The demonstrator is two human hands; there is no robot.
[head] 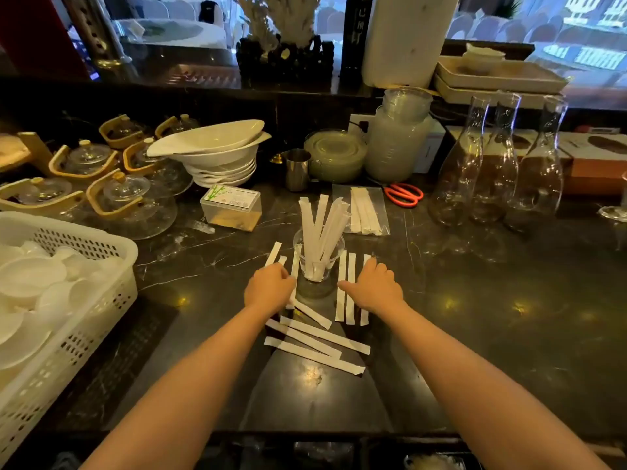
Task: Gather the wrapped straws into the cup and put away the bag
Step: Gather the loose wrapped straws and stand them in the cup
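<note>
A clear glass cup (318,262) stands mid-counter with several paper-wrapped straws (322,225) upright in it. More wrapped straws lie flat around it: some left of the cup (273,254), three on its right (350,293), several slanted in front (315,340). My left hand (268,288) rests palm down on the left straws, fingers curled over them. My right hand (375,288) lies flat on the right straws, fingers spread. A clear plastic bag (364,212) with a few straws inside lies behind the cup.
Red scissors (405,195) lie beside the bag. A toothpick box (232,206) and a steel jug (298,169) stand behind left. Glass teapots (132,201), stacked white bowls (217,154), a white basket (78,317) on the left; glass carafes (498,164) on the right.
</note>
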